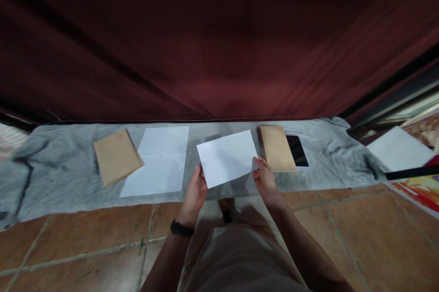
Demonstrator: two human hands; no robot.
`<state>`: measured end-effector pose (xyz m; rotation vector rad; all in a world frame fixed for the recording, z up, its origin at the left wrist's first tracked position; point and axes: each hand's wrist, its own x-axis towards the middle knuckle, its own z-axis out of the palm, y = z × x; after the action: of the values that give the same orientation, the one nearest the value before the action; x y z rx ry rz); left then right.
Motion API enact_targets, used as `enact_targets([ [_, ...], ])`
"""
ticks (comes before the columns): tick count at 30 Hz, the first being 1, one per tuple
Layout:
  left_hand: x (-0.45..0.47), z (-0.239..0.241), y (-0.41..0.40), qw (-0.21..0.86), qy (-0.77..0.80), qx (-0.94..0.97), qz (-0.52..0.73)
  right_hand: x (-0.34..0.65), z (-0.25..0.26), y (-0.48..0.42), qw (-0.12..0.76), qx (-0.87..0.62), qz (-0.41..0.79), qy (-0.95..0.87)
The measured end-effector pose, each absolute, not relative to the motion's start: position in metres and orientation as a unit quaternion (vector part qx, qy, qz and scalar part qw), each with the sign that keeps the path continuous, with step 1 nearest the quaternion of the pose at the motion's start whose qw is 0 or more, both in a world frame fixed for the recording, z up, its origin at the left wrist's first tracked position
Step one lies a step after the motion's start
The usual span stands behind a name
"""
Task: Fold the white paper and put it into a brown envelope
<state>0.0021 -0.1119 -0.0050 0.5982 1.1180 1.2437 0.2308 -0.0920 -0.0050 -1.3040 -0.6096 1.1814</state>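
Note:
A white sheet of paper (228,158), blank on the side facing me, is held up over the grey cloth, slightly tilted. My left hand (196,191) grips its lower left edge, and a dark band circles that wrist. At the lower right corner, my right hand (264,174) pinches the sheet between thumb and fingers. Left of it lies a creased white sheet (164,164), flat on the cloth, partly under a stack of brown envelopes (116,157). Close to my right hand rests another stack of brown envelopes (278,148).
A dark-screened phone or tablet (297,150) lies partly under the right envelopes. The wrinkled grey cloth (322,154) covers a long narrow surface before a dark red curtain (219,54). White paper (399,148) and a colourful printed item (420,191) sit far right. Tiled floor (103,237) shows below.

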Motion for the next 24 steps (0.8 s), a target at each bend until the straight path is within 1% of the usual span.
enact_targets([
  [3,-0.002,-0.014,-0.109,0.602,0.515,0.299,0.532,0.228,-0.025,-0.098,0.582,-0.585,0.497,-0.267],
  [7,-0.006,-0.028,-0.1,0.49,0.585,0.399,0.509,0.226,-0.039,-0.107,0.581,-0.576,0.51,-0.264],
  [11,-0.012,-0.036,-0.087,0.401,0.643,0.441,0.48,0.232,-0.05,-0.11,0.558,-0.598,0.476,-0.323],
  [13,-0.014,-0.037,-0.082,0.362,0.673,0.459,0.453,0.238,-0.056,-0.108,0.546,-0.607,0.446,-0.368],
  [16,-0.015,-0.033,-0.081,0.311,0.706,0.495,0.4,0.246,-0.064,-0.108,0.525,-0.625,0.368,-0.446],
  [19,-0.014,-0.027,-0.084,0.276,0.72,0.536,0.343,0.25,-0.063,-0.113,0.504,-0.646,0.302,-0.487],
  [24,-0.007,-0.021,-0.093,0.216,0.751,0.556,0.283,0.24,-0.041,-0.116,0.402,-0.652,0.162,-0.622],
])
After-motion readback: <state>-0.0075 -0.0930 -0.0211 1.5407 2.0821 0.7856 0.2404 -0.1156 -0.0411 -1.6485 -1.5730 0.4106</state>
